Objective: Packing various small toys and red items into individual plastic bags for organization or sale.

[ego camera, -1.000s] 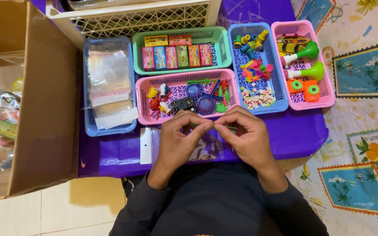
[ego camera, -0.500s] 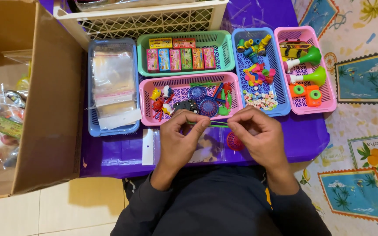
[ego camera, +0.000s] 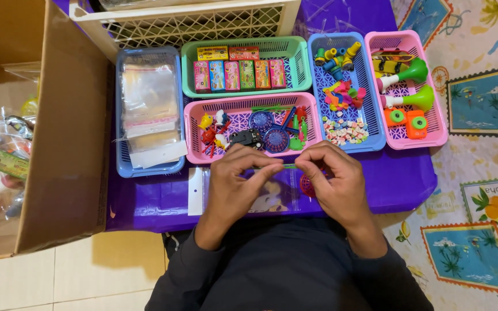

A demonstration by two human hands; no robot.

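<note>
Here I see both hands pinched shut on a clear plastic bag (ego camera: 272, 193) that lies flat on the purple table (ego camera: 399, 184): my left hand (ego camera: 238, 184) and right hand (ego camera: 332, 184) meet at its top edge, fingertips nearly touching over a thin green strip (ego camera: 289, 166). A small red meshed toy (ego camera: 307, 185) sits by the right palm. Just beyond, a pink basket (ego camera: 191, 135) holds mixed small toys.

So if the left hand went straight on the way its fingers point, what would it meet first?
Probably the right hand: the left hand points right across the purple table, their fingertips nearly meeting over a thin green piece.
</note>
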